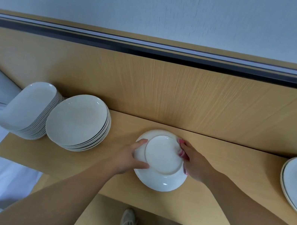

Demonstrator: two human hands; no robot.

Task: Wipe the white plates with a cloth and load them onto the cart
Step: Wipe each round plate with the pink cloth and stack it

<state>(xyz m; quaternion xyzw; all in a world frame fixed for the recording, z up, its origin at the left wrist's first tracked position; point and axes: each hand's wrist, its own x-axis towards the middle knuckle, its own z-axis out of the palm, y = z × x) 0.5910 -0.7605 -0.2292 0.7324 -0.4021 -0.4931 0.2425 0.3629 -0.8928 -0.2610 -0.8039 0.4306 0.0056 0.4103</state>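
- My left hand (pixel 130 158) grips the left rim of a round white ceramic plate (pixel 163 158), thumb on the near edge and fingers curled over the far edge.
- My right hand (pixel 194 163) is curled round a pink cloth (pixel 182 153), pressing it against the plate's right rim.
- The plate is upside down, foot ring facing me; being round, it has no long axis.
- It is over the pale wooden worktop (pixel 223 164), right of a stack of round white plates (pixel 77 120); I cannot tell whether it touches the worktop.
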